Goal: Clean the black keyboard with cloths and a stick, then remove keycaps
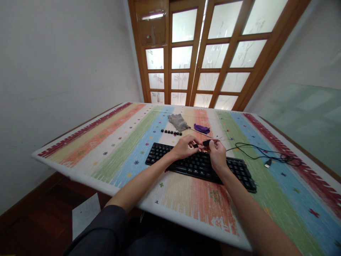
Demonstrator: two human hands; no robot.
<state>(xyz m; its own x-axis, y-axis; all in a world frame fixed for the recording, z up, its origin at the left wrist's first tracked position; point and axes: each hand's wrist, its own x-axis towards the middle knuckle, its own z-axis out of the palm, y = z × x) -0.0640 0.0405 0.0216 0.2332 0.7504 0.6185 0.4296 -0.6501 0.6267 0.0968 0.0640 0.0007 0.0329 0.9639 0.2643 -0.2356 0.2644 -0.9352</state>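
My left hand is over the keyboard, thumb and fingers pinched on a small black keycap. Close beside it, my right hand grips a small black tool. Thin wire ends stick out past the fingers on its right, so it looks like a keycap puller. Under both hands lies a black keyboard, slanting across the table, its middle keys partly hidden by my hands. Beyond its back edge, several loose black keycaps stand in a row.
A grey cloth lies behind the keyboard, with a thin rod reaching from it. Next to it is a crumpled purple cloth. The keyboard's black cable coils at right, near its USB plug. A striped tablecloth covers the table.
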